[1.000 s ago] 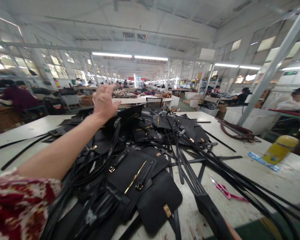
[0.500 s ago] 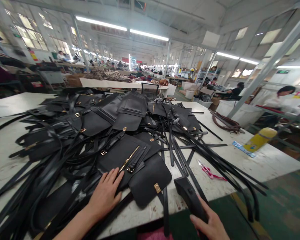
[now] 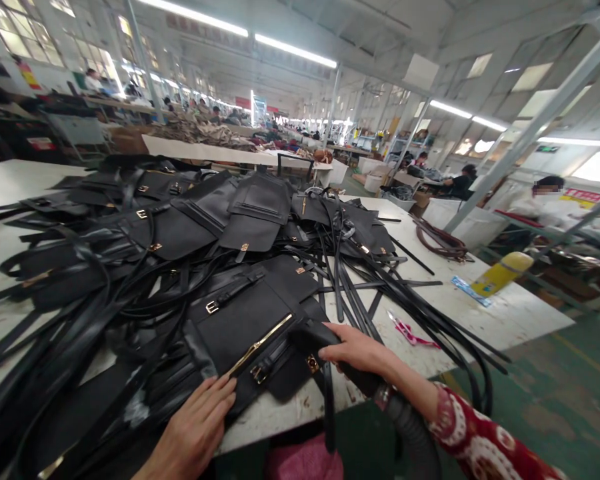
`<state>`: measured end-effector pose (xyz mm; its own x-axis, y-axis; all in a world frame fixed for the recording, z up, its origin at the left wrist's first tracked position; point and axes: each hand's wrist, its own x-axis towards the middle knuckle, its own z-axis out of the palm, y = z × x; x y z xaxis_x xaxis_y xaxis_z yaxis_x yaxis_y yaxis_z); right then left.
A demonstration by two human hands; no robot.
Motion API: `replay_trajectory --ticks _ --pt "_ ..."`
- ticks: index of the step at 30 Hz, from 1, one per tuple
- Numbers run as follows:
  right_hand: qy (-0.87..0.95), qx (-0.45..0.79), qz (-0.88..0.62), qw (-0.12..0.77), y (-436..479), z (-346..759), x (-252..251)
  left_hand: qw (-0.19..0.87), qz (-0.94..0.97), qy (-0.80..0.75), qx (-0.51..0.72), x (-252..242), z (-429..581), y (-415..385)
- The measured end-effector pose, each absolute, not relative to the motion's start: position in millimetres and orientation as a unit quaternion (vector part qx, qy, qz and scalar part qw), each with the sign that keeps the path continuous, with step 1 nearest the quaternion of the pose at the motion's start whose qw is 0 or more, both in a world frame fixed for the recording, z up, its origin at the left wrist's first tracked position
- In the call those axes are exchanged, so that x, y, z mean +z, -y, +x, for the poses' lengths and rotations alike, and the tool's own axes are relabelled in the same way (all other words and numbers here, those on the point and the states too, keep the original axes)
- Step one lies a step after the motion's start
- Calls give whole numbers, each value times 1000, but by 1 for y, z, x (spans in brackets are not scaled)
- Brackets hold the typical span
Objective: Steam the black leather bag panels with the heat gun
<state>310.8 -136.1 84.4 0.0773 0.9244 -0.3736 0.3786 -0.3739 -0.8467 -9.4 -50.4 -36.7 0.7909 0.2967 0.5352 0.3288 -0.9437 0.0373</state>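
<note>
My left hand [image 3: 200,410] lies flat, fingers together, on the near edge of a black leather bag [image 3: 245,303]. The bag carries a gold zipper [image 3: 263,343], a gold buckle [image 3: 259,375] and another buckle [image 3: 212,307] on a strap. My right hand [image 3: 355,350] is wrapped around a black hose nozzle [image 3: 363,380], with a grey ribbed hose [image 3: 410,427] running down from it. The nozzle's head is over the bag's right side, near a gold clasp [image 3: 312,363]; whether it touches the leather I cannot tell.
More black bags [image 3: 260,200] and long straps [image 3: 430,333] are heaped over the white table [image 3: 525,310]. At the right lie pink-handled scissors [image 3: 407,330], a yellow bottle [image 3: 503,273], a blue-white packet [image 3: 470,291] and coiled brown straps [image 3: 440,239]. Other people sit at benches beyond.
My right hand has brought the nozzle up and left, from beside the table edge to over the bag. My left hand has shifted down and left. The view has moved slightly.
</note>
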Motion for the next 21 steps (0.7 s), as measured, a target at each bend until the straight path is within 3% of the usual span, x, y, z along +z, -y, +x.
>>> replay_trajectory --ticks 9,17,21 --pt "440 402 -702 391 109 313 72 8 -943 140 -301 -32 -8 45" --pt "434 505 -671 325 154 295 68 -58 -947 95 -301 -27 -19 59" --pt "442 473 -676 351 144 292 66 -71 -949 107 -287 -22 -19 66"
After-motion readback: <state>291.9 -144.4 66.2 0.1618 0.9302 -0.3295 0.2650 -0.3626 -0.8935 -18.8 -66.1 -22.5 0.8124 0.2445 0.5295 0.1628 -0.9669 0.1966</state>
